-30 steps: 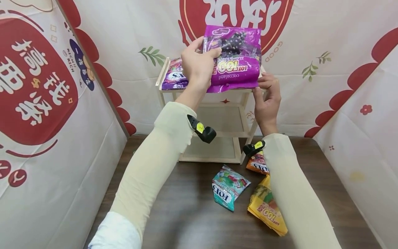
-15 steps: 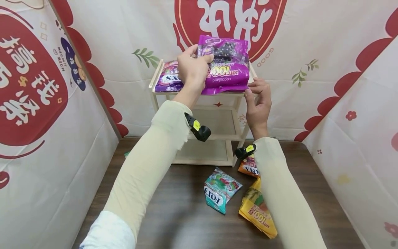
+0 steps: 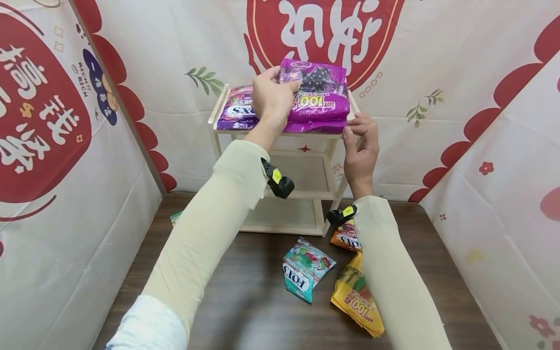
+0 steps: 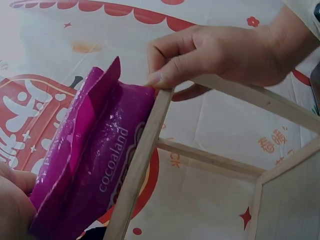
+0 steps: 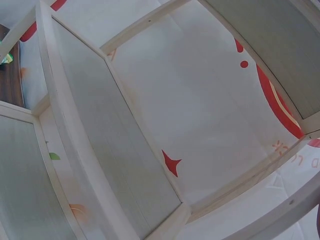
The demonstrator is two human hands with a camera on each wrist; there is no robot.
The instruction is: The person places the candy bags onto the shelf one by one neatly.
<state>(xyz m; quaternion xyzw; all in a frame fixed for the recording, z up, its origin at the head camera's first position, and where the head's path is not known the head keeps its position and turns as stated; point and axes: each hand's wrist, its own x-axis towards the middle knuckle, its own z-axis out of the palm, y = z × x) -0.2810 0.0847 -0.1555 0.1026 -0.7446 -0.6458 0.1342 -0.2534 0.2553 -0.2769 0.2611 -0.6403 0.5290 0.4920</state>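
Note:
My left hand (image 3: 273, 99) grips a purple cocoaland candy bag (image 3: 319, 92) by its left side, thumb on top. The bag leans low over the right part of the wooden rack's top shelf (image 3: 323, 135). More purple packaging lettered cocoaland (image 4: 117, 150) shows against the shelf rail in the left wrist view. At the shelf's front right corner, my right hand (image 3: 362, 150) holds the frame between thumb and fingers. To the left lies a purple Fox's candy bag (image 3: 236, 109), partly behind my left hand. The right wrist view has only the rack's panels (image 5: 115, 125) and bars.
On the brown table (image 3: 245, 291) lie a teal Fox's bag (image 3: 306, 267), yellow Lot 100 packaging (image 3: 358, 301) and an orange Fox's bag (image 3: 347, 236) partly behind my right sleeve. A green packet (image 3: 176, 217) peeks out at the left. Printed cloth walls (image 3: 459, 73) enclose the space.
My left hand has lowered the purple cocoaland bag onto the top shelf area, its back edge coming down. My right hand keeps to the shelf corner. The view has shifted slightly.

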